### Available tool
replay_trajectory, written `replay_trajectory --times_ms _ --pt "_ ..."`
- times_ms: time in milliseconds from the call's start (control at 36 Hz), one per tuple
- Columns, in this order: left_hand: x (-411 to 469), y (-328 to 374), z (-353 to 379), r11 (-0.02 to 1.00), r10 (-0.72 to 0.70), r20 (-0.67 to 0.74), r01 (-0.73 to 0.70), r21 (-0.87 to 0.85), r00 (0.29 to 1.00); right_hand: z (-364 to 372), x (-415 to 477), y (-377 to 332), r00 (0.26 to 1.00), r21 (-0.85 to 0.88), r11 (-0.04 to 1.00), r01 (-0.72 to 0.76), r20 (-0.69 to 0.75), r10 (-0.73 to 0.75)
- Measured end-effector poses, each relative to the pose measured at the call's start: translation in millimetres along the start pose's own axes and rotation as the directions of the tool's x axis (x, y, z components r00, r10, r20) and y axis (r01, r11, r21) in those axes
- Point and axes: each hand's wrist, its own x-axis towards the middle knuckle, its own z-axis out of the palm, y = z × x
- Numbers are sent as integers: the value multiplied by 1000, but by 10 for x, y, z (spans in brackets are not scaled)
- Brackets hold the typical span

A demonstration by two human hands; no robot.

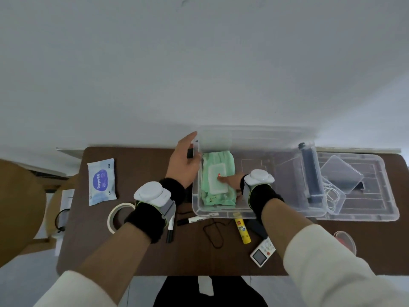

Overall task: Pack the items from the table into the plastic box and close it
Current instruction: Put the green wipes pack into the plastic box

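Left edge of surface: white-and-blue soft wipes pack (101, 181), lying flat. Front-left: beige tape roll (118, 217), beside your left wrist. Your left hand (184, 165): fingers straight, together, flat against left wall of clear plastic box (223, 213), mid-surface toward back edge. Green soft wipes pack (218, 173) lies inside box, left end. Your right hand (230, 179) reaches in: extended forefinger presses pack's white flap, other fingers hidden. Before box: black marker (192, 220), yellow glue stick (243, 231). Right edge: clear lid (380, 207).

Place: you seem to be in a plain room, home or office
Clues: your small brown table (141, 258) against a bare white wall (199, 63), wooden chair (20, 209) beside it
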Motion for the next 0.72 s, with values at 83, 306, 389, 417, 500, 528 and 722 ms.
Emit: replay_trajectory --times_ms 83,306,389,417,500,528,722 --pt "9 4 -13 1000 -15 18 15 -11 1000 36 -32 -65 999 -71 997 -14 -33 11" --pt "19 9 -36 999 -31 37 33 -29 999 -110 -22 -5 990 -48 998 29 -135 -35" --pt "9 -4 -36 999 -38 50 39 -31 998 -86 8 -37 995 -50 998 27 -90 -31" --pt "8 -9 -39 998 -42 50 44 -35 998 -84 18 -43 996 -47 999 26 -82 -29" --pt "15 -6 -44 998 -41 52 43 -43 998 -67 9 -54 999 -30 1000 -2 -51 0" --pt "16 -5 -43 998 -40 54 42 -45 998 -57 5 -48 999 -47 999 -12 -35 10" --pt "11 -2 -21 999 -32 48 34 -41 998 -69 -26 -63 1000 -248 969 11 -24 -17"
